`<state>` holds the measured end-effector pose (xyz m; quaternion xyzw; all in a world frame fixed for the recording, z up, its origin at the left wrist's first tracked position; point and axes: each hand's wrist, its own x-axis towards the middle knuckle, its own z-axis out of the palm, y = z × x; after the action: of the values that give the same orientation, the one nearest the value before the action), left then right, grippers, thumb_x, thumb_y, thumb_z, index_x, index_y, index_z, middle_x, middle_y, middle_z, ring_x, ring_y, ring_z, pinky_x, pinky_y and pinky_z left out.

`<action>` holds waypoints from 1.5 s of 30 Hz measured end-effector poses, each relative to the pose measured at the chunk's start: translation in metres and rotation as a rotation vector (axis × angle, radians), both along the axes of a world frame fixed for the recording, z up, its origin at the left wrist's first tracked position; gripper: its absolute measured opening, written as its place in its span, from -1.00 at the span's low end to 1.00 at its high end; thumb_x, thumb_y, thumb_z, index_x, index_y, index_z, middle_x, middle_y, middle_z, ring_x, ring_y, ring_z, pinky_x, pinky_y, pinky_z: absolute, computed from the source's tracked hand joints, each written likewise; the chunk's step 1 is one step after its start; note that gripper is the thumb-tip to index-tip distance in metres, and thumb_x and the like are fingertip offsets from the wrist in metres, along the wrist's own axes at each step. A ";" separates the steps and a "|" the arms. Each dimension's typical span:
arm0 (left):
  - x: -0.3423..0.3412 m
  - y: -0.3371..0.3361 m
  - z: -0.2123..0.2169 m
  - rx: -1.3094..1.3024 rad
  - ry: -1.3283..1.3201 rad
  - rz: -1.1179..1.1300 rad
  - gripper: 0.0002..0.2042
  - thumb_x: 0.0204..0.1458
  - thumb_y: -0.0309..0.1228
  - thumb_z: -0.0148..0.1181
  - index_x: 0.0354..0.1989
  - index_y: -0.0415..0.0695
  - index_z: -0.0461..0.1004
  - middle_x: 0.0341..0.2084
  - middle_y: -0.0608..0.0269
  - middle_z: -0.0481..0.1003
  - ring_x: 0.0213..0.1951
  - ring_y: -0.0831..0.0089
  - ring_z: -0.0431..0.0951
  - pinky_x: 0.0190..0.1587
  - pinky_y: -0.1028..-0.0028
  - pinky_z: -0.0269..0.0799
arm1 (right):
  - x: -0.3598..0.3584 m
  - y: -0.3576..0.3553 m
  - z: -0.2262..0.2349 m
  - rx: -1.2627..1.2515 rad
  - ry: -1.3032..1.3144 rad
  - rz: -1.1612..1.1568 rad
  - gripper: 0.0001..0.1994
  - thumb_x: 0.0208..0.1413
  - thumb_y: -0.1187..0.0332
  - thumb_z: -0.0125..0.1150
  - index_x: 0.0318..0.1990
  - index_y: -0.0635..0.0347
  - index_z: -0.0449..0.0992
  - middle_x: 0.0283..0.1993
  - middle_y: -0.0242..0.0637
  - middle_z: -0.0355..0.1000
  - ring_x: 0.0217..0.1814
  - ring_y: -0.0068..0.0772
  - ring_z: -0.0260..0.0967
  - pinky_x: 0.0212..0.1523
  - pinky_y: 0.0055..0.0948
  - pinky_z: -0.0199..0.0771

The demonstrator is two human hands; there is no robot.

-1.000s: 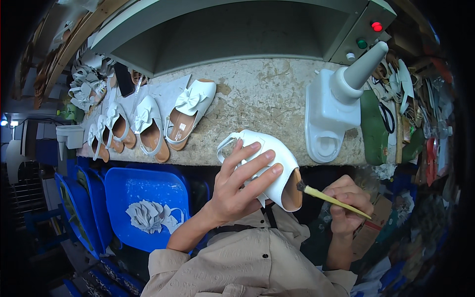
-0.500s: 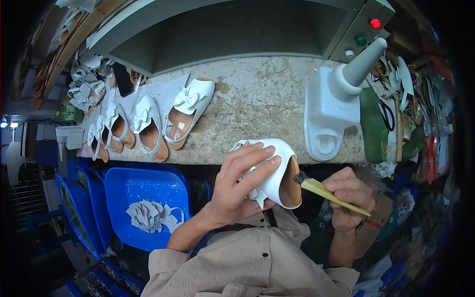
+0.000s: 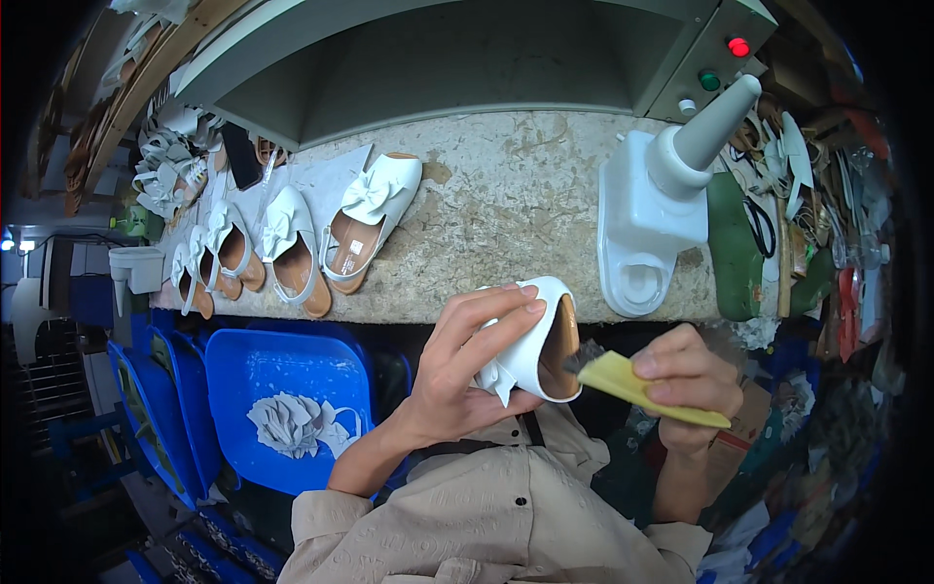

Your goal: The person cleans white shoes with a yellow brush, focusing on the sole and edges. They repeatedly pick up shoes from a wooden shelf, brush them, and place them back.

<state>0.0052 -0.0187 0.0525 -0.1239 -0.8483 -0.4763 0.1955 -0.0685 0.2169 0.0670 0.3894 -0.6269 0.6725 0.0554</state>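
My left hand (image 3: 474,362) is wrapped round a white shoe (image 3: 541,337), whose opening with a tan lining faces right. A white bow shows below my fingers, and my palm hides part of the shoe. In my right hand (image 3: 689,382) is a brush (image 3: 628,382) with a flat yellow handle, pinched between thumb and fingers. Its dark bristles point left, close by the shoe's opening; whether they touch the lining I cannot tell. Both hands are just in front of the worktable (image 3: 516,224).
Several finished-looking white bow shoes (image 3: 362,219) stand at the table's left. A white bottle-like dispenser (image 3: 654,209) with a grey cone stands right. Behind is a grey metal hood (image 3: 467,68) with buttons. A blue chair (image 3: 282,365) holding white scraps (image 3: 297,425) is at the left front.
The shoe has turned a little and shifted slightly left in my left hand. My right hand has tilted the brush, so more of its flat yellow side shows.
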 end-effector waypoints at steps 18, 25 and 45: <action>0.000 -0.001 -0.002 -0.021 0.026 -0.016 -0.23 -0.46 -0.44 0.57 0.11 -0.19 0.45 -0.01 0.05 0.46 0.00 0.11 0.50 0.01 0.26 0.44 | -0.027 0.005 0.012 -0.003 -0.330 0.129 -0.85 -0.01 0.57 0.29 -0.28 0.47 0.58 -0.41 0.01 0.55 -0.44 -0.33 0.47 -0.41 -0.46 0.46; 0.000 0.004 -0.002 0.037 -0.042 0.026 -0.24 -0.40 -0.37 0.59 0.12 -0.24 0.43 -0.01 0.01 0.47 -0.03 0.15 0.52 -0.02 0.31 0.43 | 0.011 -0.010 0.005 -0.039 -0.238 -0.117 -0.79 0.10 0.46 0.26 -0.18 0.46 0.52 -0.38 0.00 0.55 -0.42 -0.22 0.51 -0.40 -0.38 0.49; 0.003 0.013 0.005 0.120 -0.121 0.013 -0.23 -0.37 -0.35 0.60 0.14 -0.28 0.42 -0.05 0.00 0.48 -0.06 0.19 0.53 -0.03 0.35 0.45 | 0.031 -0.004 -0.013 0.024 0.053 -0.157 -0.79 0.03 0.52 0.34 -0.17 0.32 0.52 -0.26 -0.06 0.56 -0.35 -0.11 0.54 -0.40 -0.38 0.54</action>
<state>0.0085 -0.0055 0.0572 -0.0777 -0.8293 -0.5315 0.1540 -0.0374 0.2126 0.0544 0.3573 -0.6619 0.6479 0.1198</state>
